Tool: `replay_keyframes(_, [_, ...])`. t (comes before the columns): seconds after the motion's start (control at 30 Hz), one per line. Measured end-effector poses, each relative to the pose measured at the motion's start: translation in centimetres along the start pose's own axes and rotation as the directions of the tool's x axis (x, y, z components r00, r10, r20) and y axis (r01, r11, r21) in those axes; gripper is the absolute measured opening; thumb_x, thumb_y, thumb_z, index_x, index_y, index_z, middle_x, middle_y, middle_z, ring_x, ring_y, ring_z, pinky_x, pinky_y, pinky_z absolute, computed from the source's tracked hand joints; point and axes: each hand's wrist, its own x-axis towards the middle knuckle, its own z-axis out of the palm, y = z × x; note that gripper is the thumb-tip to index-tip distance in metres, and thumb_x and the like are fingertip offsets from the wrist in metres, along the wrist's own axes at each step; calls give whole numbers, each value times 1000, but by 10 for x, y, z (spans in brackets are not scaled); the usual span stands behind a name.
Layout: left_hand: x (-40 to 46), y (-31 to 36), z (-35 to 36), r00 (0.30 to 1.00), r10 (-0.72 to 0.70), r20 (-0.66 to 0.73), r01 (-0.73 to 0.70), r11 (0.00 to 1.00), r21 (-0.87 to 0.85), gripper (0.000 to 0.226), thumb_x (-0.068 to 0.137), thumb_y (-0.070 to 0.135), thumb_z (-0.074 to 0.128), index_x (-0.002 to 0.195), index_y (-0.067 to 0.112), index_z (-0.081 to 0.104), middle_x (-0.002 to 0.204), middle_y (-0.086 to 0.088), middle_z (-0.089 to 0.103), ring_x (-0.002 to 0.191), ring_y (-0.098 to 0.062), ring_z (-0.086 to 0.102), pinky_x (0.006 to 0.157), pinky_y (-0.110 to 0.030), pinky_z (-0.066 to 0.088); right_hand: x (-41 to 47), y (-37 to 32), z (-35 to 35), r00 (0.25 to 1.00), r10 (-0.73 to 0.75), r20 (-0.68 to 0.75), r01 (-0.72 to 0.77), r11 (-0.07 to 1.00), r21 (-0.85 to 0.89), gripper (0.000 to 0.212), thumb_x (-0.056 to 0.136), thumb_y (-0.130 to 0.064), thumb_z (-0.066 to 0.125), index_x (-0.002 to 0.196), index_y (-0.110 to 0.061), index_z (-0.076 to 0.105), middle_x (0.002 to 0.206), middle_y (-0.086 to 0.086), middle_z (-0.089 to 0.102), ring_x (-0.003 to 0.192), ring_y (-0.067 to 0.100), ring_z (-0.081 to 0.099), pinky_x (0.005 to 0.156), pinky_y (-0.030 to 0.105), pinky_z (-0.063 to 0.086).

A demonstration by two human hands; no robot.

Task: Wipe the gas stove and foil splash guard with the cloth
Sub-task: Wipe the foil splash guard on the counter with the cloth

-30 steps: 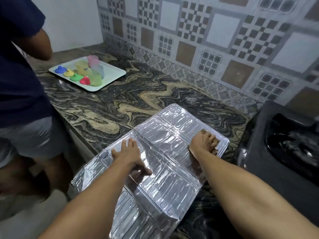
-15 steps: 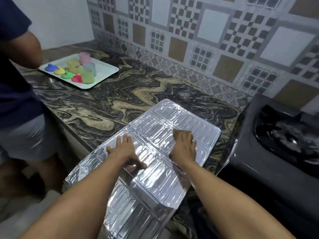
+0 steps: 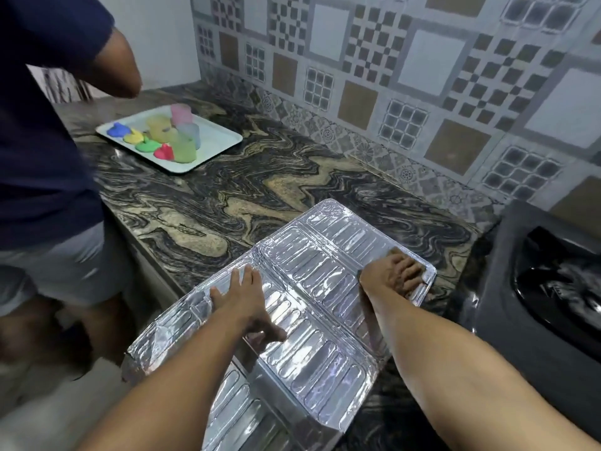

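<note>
The foil splash guard lies unfolded and flat on the marble counter, its near panels hanging past the counter's front edge. My left hand rests flat on its left-centre panel, fingers spread. My right hand is at the guard's far right corner, fingers curled over a small brownish cloth pressed against the foil; most of the cloth is hidden under the hand. The black gas stove stands just to the right of the guard, untouched.
Another person in a dark shirt stands close at the left, by the counter's edge. A white tray with coloured cups and small shapes sits at the back left. A patterned tile wall runs behind the marble counter.
My right hand with the cloth slid from the middle of the foil back out to its far right corner. My left hand has stayed flat in place.
</note>
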Motion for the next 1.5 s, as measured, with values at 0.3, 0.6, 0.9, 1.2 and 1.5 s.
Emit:
replay_keyframes(0.3, [2, 0, 1, 1000, -15, 12, 14, 1000, 11, 153, 45, 73, 77, 153, 15, -13, 159, -3, -22, 146, -28, -20, 113, -64, -5, 12, -74, 17, 904, -402, 149, 420, 899, -125, 64, 88, -20, 48, 146, -5, 27, 155, 18, 25, 146, 36, 10, 119, 50, -1])
replay_keyframes(0.6, [1, 1, -2, 999, -37, 28, 36, 999, 22, 150, 48, 70, 79, 153, 15, -13, 159, -1, -23, 146, -26, -20, 115, -63, -1, -42, -111, 28, 529, -806, 267, 819, 567, 89, 47, 96, -16, 38, 142, -15, 38, 153, 7, 34, 141, 27, 26, 117, 48, 18])
replay_keyframes(0.9, [0, 3, -6, 999, -36, 20, 36, 999, 11, 148, 49, 69, 79, 154, 15, -11, 160, -3, -20, 147, -28, -17, 113, -64, -2, -50, -38, -4, 750, -644, 154, 647, 762, 31, 57, 84, -10, 48, 141, -11, 38, 146, 9, 36, 137, 29, 26, 118, 48, 18])
replay_keyframes(1.2, [-4, 3, -9, 1000, -19, 20, 18, 998, 67, 151, 47, 73, 79, 154, 12, -9, 162, -4, -16, 148, -29, -12, 113, -66, 9, -89, -4, -13, 551, -749, 368, 751, 637, 174, 58, 90, -13, 50, 145, -25, 37, 156, -3, 30, 143, 23, 25, 116, 52, 22])
replay_keyframes(1.5, [-3, -4, -4, 999, 16, -51, -14, 999, 34, 150, 40, 79, 75, 155, 17, 1, 163, -2, -10, 149, -27, -4, 112, -67, 13, -82, 44, -46, 834, -522, 179, 551, 803, -226, 44, 91, -4, 39, 135, -9, 47, 141, 10, 46, 130, 30, 40, 106, 42, 36])
